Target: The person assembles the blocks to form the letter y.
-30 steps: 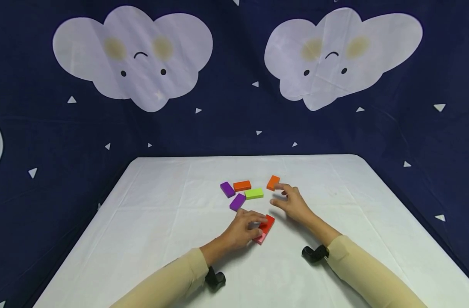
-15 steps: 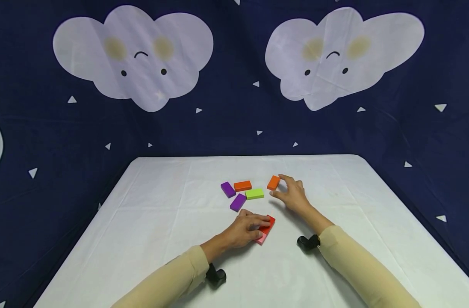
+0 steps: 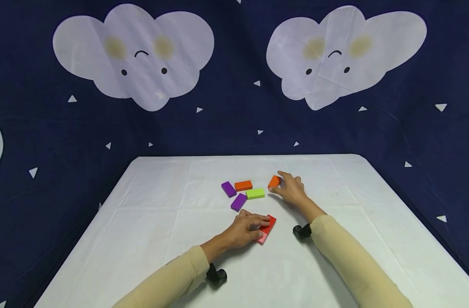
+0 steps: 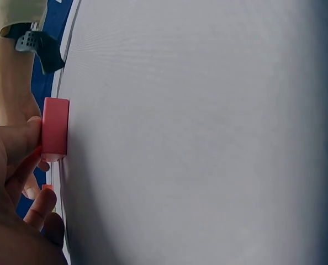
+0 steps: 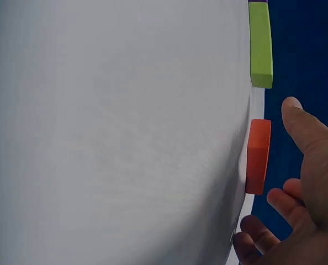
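My left hand (image 3: 240,231) rests on a red block (image 3: 272,220) and a pink block (image 3: 261,238) that lie end to end on the white table. Its thumb touches the pink block (image 4: 55,127), as the left wrist view also shows, while a finger reaches over the red one. Farther back, my right hand (image 3: 293,190) hovers around an orange block (image 3: 274,181) with thumb and forefinger spread apart. In the right wrist view the orange block (image 5: 258,157) stands clear of the thumb and fingertips (image 5: 282,201).
Left of the orange block lie a lime green block (image 3: 255,194), a darker orange block (image 3: 243,185) and two purple blocks (image 3: 228,189). The white table (image 3: 161,235) ends at a dark blue cloth (image 3: 234,137) with clouds.
My right hand has moved slightly away from me and left, its thumb and forefinger now on either side of the orange block. My left hand and the blocks stay nearly still.
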`<move>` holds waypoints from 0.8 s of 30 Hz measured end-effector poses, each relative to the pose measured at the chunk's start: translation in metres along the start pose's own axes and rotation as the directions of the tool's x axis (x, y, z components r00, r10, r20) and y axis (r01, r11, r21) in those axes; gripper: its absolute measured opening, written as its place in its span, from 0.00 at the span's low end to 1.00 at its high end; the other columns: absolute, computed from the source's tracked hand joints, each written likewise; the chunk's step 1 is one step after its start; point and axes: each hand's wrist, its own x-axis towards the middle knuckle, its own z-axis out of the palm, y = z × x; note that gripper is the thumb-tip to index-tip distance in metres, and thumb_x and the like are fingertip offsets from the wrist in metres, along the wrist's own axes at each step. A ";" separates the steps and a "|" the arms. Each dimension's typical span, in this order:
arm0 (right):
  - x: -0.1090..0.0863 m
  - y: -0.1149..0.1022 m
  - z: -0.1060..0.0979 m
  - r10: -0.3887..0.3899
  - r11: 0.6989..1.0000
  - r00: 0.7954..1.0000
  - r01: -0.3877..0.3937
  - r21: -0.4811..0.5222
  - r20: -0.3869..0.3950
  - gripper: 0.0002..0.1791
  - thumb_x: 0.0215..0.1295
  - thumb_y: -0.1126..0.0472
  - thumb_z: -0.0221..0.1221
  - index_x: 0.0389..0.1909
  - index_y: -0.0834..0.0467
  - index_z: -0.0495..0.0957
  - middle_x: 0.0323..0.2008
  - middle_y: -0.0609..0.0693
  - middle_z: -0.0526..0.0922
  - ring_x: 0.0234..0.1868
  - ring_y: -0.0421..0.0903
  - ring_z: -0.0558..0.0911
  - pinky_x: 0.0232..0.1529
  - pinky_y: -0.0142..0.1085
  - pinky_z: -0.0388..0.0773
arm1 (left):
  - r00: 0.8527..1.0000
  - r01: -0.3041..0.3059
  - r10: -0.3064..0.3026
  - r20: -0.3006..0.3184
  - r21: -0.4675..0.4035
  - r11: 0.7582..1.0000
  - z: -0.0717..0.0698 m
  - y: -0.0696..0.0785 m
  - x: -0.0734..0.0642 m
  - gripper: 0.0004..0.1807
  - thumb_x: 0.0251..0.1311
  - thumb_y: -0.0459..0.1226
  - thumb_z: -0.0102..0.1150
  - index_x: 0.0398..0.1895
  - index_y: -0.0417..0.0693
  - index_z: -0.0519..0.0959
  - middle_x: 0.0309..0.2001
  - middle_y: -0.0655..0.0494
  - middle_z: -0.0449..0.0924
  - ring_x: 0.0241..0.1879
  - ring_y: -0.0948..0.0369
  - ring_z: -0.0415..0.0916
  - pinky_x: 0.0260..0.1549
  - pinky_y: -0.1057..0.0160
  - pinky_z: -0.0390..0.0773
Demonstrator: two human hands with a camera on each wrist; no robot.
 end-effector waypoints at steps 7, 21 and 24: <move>0.001 -0.005 0.000 -0.004 0.999 1.000 0.005 -0.046 0.026 0.43 0.55 0.40 0.62 0.68 0.56 0.61 0.67 0.60 0.65 0.56 0.62 0.65 0.55 0.53 0.59 | 0.999 0.047 -0.048 -0.021 -0.053 0.998 0.003 0.002 -0.001 0.17 0.58 0.34 0.58 0.52 0.47 0.81 0.60 0.62 0.76 0.48 0.63 0.61 0.49 0.61 0.57; 0.000 -0.004 0.000 -0.006 0.995 1.000 0.006 -0.101 0.007 0.38 0.57 0.47 0.62 0.66 0.58 0.64 0.66 0.60 0.68 0.56 0.63 0.66 0.53 0.54 0.61 | 0.990 0.093 -0.099 -0.099 -0.061 0.994 0.011 0.007 -0.004 0.18 0.57 0.35 0.61 0.52 0.49 0.81 0.59 0.63 0.77 0.43 0.64 0.62 0.45 0.65 0.59; 0.001 -0.003 0.000 -0.007 0.995 1.000 0.007 -0.104 0.000 0.36 0.57 0.48 0.61 0.65 0.58 0.66 0.65 0.60 0.69 0.55 0.63 0.67 0.51 0.54 0.61 | 0.987 0.113 -0.119 -0.110 -0.058 0.992 0.012 0.009 -0.005 0.18 0.57 0.36 0.60 0.53 0.50 0.80 0.59 0.64 0.77 0.43 0.65 0.62 0.45 0.65 0.59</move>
